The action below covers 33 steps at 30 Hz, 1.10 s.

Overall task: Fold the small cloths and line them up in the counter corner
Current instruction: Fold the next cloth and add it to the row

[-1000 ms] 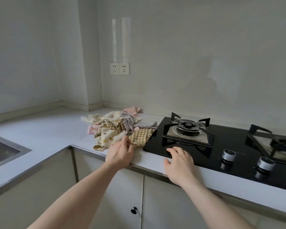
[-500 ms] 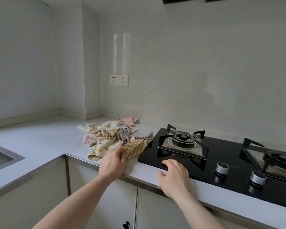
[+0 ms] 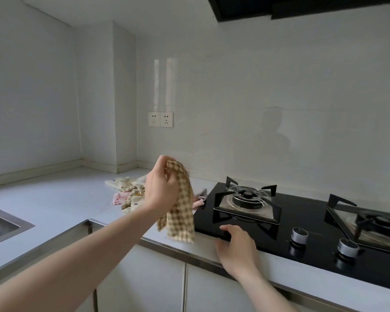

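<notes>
My left hand (image 3: 161, 188) is raised above the counter and pinches the top of a brown-and-cream checked cloth (image 3: 182, 212), which hangs down crumpled to just above the counter edge. Behind it a pile of small patterned cloths (image 3: 127, 192) lies on the white counter (image 3: 54, 199), partly hidden by my hand. My right hand (image 3: 235, 247) rests with loosely curled fingers at the front left corner of the black stove (image 3: 306, 224) and holds nothing.
The stove has two burners with black grates (image 3: 247, 199) and two silver knobs (image 3: 300, 235). A steel sink (image 3: 2, 224) is sunk in the counter at far left. The counter corner (image 3: 95, 171) lies behind the pile, with wall sockets (image 3: 160, 119) above. White cabinet doors stand below.
My left hand has lifted the checked cloth off the pile and raised it into the air. My right hand stays at the stove's front corner. The camera has tilted upward.
</notes>
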Tool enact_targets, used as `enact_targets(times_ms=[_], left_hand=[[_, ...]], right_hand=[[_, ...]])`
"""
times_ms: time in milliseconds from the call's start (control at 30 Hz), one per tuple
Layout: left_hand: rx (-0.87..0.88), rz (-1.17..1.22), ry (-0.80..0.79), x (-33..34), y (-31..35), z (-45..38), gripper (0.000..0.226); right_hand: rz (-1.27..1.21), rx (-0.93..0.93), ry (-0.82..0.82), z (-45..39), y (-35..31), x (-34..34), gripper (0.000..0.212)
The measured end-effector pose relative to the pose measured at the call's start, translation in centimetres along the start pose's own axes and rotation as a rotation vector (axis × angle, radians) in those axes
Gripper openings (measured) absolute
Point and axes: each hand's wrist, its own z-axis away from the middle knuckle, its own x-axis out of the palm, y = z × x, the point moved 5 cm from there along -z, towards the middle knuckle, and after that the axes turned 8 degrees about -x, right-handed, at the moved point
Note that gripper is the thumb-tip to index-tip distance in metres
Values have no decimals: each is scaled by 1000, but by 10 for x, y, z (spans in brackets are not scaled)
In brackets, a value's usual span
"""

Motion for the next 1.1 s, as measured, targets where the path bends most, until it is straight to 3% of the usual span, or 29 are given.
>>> enact_targets(times_ms=[100,267,400,600,733,900,1100], left_hand=[[-38,60,-138,1,16,2,39],[70,8,-219,-6,39,18,21],[106,-27,-249,-17,60,25,16],[112,-100,-319,-21,91,32,13],[135,-127,-361,-26,108,39,11],[151,-128,-388,-32,112,40,14],[168,-258,-422,-31,90,38,16]], right_hand=[[-87,33,7,0,-3,-5,41],[-401,66,-118,10,-15,-16,42],[-602,-14,-155,26,-47,-32,35],[-614,-127,-264,38,-94,-65,48],[-704,-133,-301,43,-115,-90,25],[-426,-159,-307,45,-109,-95,23],[-221,41,-225,34,-75,-108,22]])
